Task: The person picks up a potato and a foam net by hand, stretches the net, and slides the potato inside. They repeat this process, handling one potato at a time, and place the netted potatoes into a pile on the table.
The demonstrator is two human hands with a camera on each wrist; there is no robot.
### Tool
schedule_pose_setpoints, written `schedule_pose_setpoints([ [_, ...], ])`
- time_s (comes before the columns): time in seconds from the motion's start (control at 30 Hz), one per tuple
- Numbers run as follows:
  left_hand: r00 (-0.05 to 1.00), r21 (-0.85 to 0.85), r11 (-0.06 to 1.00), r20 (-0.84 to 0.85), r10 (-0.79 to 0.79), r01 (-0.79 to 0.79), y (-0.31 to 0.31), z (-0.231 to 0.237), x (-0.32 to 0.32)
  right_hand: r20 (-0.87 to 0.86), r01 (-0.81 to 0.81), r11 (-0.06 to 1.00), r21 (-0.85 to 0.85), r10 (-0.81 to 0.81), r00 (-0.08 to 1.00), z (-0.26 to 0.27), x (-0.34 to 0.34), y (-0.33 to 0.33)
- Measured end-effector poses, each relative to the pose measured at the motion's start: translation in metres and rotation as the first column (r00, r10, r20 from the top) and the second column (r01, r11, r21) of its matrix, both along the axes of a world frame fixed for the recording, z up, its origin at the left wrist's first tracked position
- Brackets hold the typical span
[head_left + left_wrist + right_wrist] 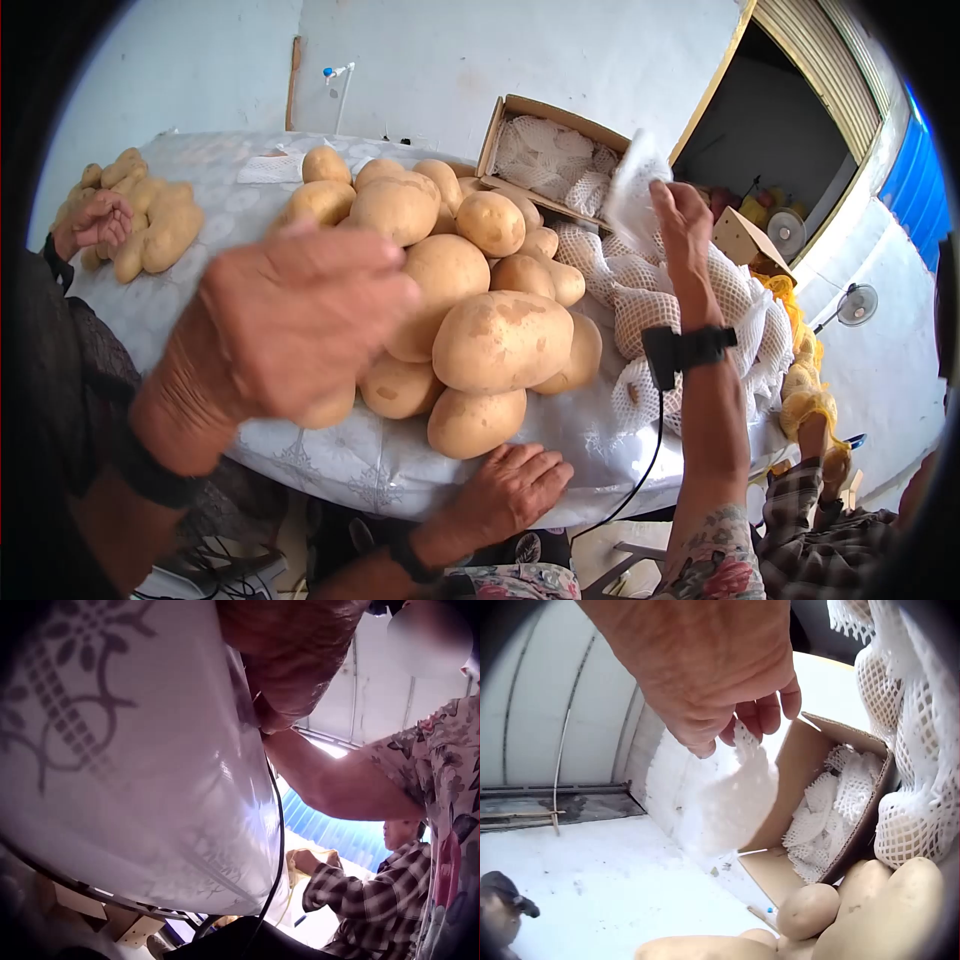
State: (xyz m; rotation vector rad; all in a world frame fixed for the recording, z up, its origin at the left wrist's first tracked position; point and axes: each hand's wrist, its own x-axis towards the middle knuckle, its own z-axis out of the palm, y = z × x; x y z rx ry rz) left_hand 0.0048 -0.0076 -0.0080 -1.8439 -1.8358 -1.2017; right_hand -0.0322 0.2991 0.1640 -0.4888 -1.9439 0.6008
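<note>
Head view: we record one right hand (688,222) raised at upper right, its forearm rising nearly upright from the bottom edge, a black strap and camera about the wrist. Its fingers pinch one white foam net (637,190), which hangs beside one open cardboard box (565,112) holding more such nets; we cannot count these, as they overlap. The right wrist view confirms the grip, thumb and fingers pointing down, the net slightly blurred.

We find the left hand (512,490) at bottom centre, palm down on the edge of the counter (350,470), its fingers relaxed and lightly bent, gripping nothing, just beside the lowest potato (477,422) of the central pile. We count at least fifteen bare potatoes there. Right of it lie several netted potatoes (640,315).

A second person's two hands appear at left: one blurred hand (300,320), its finger state beyond our telling, and one smaller hand (100,220) before a further potato heap (170,230).
</note>
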Motion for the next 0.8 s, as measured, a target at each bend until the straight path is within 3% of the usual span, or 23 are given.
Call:
schedule_pose_setpoints([
  [0.23,0.995,0.036,0.998,0.085,-0.045,0.042,0.000,0.003,0.000,-0.195,-0.242,0.961,-0.136,0.214,0.957,-0.036,0.109,-0.100],
  [0.3,0.983,0.042,0.995,0.159,-0.096,0.091,-0.001,0.008,-0.001,-0.249,-0.228,0.969,-0.101,0.197,0.948,-0.063,0.124,-0.125],
  [0.37,0.961,0.042,0.988,0.230,-0.152,0.146,-0.005,0.010,-0.001,-0.194,-0.178,0.981,-0.072,0.162,0.968,-0.087,0.137,-0.153],
  [0.43,0.758,0.101,0.965,0.601,-0.254,0.242,-0.011,0.014,0.004,-0.158,-0.160,0.984,-0.073,0.147,0.976,-0.109,0.144,-0.177],
  [0.5,0.553,0.312,0.929,0.747,-0.369,0.199,-0.006,0.015,0.018,-0.317,-0.382,0.852,-0.358,0.274,0.908,-0.120,0.147,-0.201],
  [0.53,0.656,0.319,0.940,0.684,-0.319,0.125,-0.006,0.019,0.018,-0.347,-0.424,0.806,-0.413,0.291,0.891,-0.125,0.150,-0.206],
  [0.63,0.423,0.248,0.950,0.852,-0.307,0.190,-0.016,0.011,0.018,-0.445,-0.503,0.682,-0.532,0.280,0.851,-0.132,0.154,-0.207],
  [0.67,0.458,0.321,0.935,0.816,-0.352,0.148,-0.015,0.004,0.018,-0.499,-0.551,0.651,-0.522,0.291,0.816,-0.133,0.157,-0.202],
  [0.73,0.348,0.322,0.924,0.858,-0.377,0.208,-0.025,0.003,0.017,-0.574,-0.612,0.583,-0.534,0.281,0.769,-0.132,0.162,-0.195],
  [0.8,0.256,0.314,0.922,0.894,-0.368,0.228,-0.032,0.006,0.017,-0.539,-0.625,0.518,-0.584,0.328,0.776,-0.137,0.169,-0.193],
])
